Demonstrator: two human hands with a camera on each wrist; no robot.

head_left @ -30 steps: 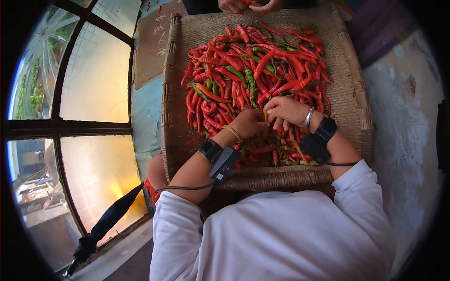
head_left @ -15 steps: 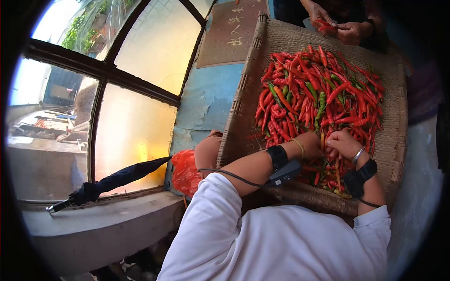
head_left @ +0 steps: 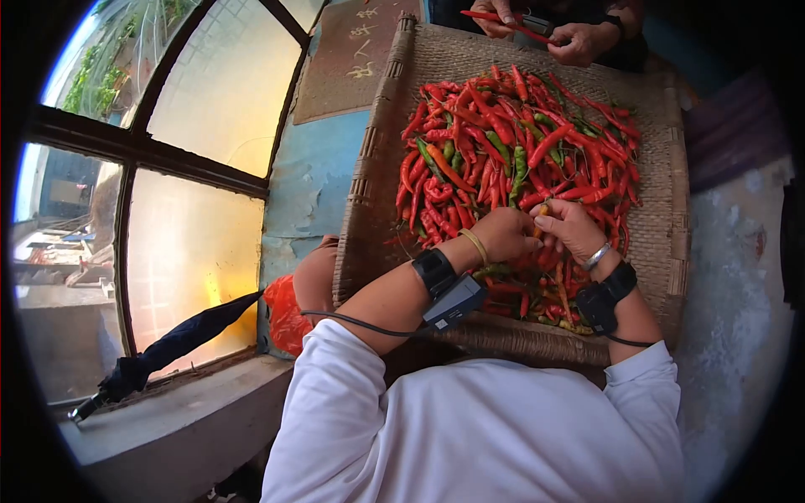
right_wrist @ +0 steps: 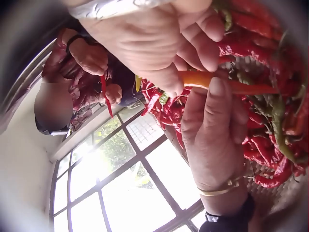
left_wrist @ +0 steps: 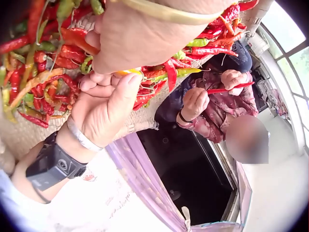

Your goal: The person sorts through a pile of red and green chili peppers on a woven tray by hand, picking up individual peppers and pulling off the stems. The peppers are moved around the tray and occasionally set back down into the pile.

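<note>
An orange chili pepper (head_left: 542, 216) is held between my two hands, low over the near part of the pile. My left hand (head_left: 505, 235) pinches its body between thumb and fingers, plainest in the right wrist view, where the orange chili (right_wrist: 197, 79) lies across the fingertips. At the stem end, my right hand (head_left: 570, 228) grips it with thumb and fingers. Red chilies (head_left: 503, 138), with some green ones among them, are heaped just beyond both hands. Below my wrists, more red, green and yellowish chilies (head_left: 513, 293) lie near the basket's front edge.
A shallow woven basket (head_left: 662, 210) with raised rims holds the chilies. Across it, another person's hands (head_left: 579, 42) hold a long red chili (head_left: 524, 29). To the left are a window (head_left: 201, 251), a folded umbrella (head_left: 184, 335) and a red plastic bag (head_left: 287, 314).
The head view has swung left and partly back. My hands stay together at the orange chili, which now tilts upward between them. The other person's hands have spread apart along a red chili.
</note>
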